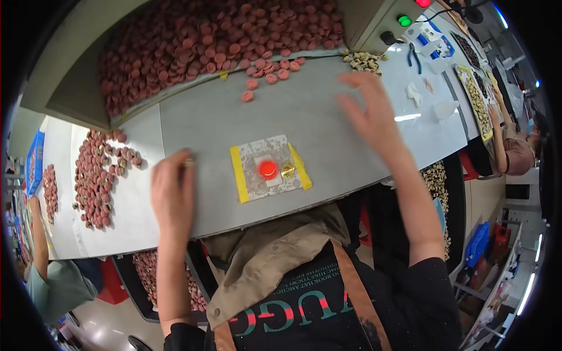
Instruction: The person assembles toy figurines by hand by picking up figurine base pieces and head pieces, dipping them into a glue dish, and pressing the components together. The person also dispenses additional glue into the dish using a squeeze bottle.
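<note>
My left hand (171, 190) is at the left of the worktop, thumb and fingers pinched on a small gold-coloured piece (188, 162), mostly hidden by the fingertips. My right hand (372, 111) is raised on the right with fingers apart and nothing in them, nearest a heap of gold-coloured pieces (364, 62). Between the hands lies a worn grey-white square pad (253, 186) with yellow tape on two sides. On it sit a round disc (268, 169), glowing red, and a round gold piece (287, 170) just right of it.
A large heap of dusky-red round pieces (205, 41) fills the bin at the back, some spilling forward. More red pieces (93, 181) lie at the left. Pliers (414, 58) rest at the back right, beside a machine housing with buttons (404, 21). Other people work at both sides.
</note>
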### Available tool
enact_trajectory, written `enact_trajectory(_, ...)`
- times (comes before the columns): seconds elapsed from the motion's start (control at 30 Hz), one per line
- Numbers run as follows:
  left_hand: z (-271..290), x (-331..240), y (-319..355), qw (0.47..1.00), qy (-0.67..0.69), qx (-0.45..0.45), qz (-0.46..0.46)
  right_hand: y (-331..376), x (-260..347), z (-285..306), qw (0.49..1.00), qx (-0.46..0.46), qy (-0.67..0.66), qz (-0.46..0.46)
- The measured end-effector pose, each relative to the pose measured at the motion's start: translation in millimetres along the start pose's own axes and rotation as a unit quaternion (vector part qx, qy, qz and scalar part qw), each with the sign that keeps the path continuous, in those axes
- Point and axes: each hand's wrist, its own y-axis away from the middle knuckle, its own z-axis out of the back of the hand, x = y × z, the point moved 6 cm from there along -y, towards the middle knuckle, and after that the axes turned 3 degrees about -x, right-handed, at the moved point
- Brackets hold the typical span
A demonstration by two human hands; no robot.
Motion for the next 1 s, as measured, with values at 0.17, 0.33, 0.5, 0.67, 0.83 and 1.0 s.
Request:
enact_trajectory(0.17,13.0,0.3,-25.2,0.982,-0.158,-0.054,-0.089,-19.8,-141.3,37.6,0.982,-0.066,0.129,-0.123)
enact_trajectory(0.33,-33.7,-55.6,-63.5,0.985,0.002,0.013,-0.172,-26.0,-149.6,18.1,0.973,-0.09,0.132,-0.169)
enact_trajectory(0.5,-76.3,-72.2,-85.4,0.977,0.143,0.036,-0.155,-21.1,-117.5,1.2,0.986,-0.095,0.085,-0.107)
enact_trajectory(0.67,-84.6,-61.0,-85.7,0.98,0.171,0.027,-0.098,-19.4,-116.6,14.9,0.985,-0.082,0.062,-0.141)
enact_trajectory(0.83,-80.9,-64.6,-82.8,0.98,0.162,0.004,-0.117,-31.0,-189.5,34.1,0.967,-0.138,0.157,-0.144)
enact_trajectory(1.0,-80.4,-45.8,-79.0,0.979,0.199,0.0,-0.05,-20.9,-186.6,30.9,0.979,-0.061,0.145,-0.127)
